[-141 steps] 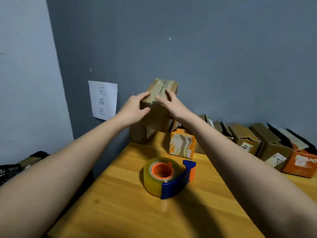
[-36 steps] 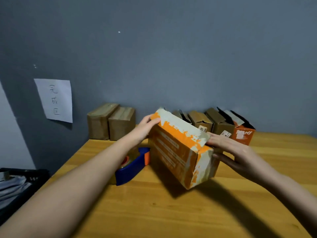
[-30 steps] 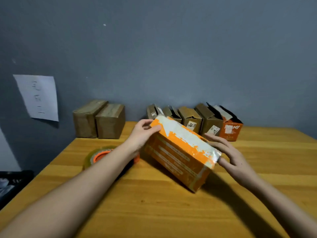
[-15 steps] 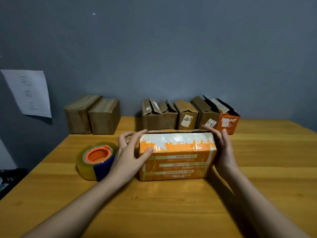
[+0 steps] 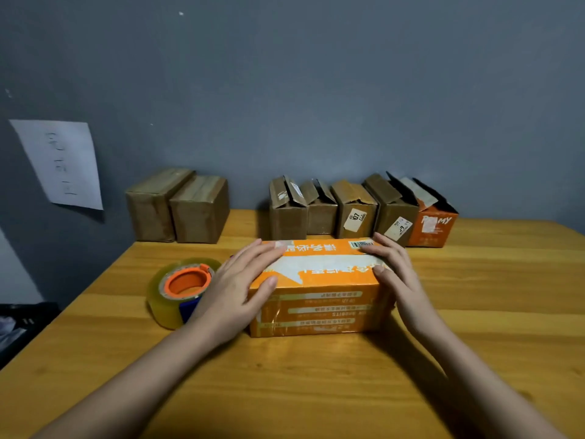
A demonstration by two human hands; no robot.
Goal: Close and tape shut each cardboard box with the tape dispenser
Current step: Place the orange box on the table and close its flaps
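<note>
While the orange box (image 5: 319,286) lies on its long side near the middle of the wooden table (image 5: 474,312), both hands bracket it: the left hand (image 5: 235,288) rests over its left end with straight, spread fingers reaching onto the top, and the right hand (image 5: 395,274) lies against the right end, fingers straight and laid over the top corner. Its top flaps are down (a torn white strip runs along the seam), so nothing inside can be seen. Just left of the box, touching or nearly touching the left wrist, sits the tape dispenser (image 5: 182,289), its blue body largely hidden behind that hand. Against the grey wall (image 5: 316,90) behind stands a row of open boxes (image 5: 354,210), four brown and one orange, flaps raised; their contents cannot be made out. Further left, two sealed brown boxes (image 5: 180,207) stand side by side, touching. A paper sign (image 5: 61,163) hangs on the wall, its writing blurred. At the left edge, a dark bin (image 5: 19,327) is cut off by the frame.
</note>
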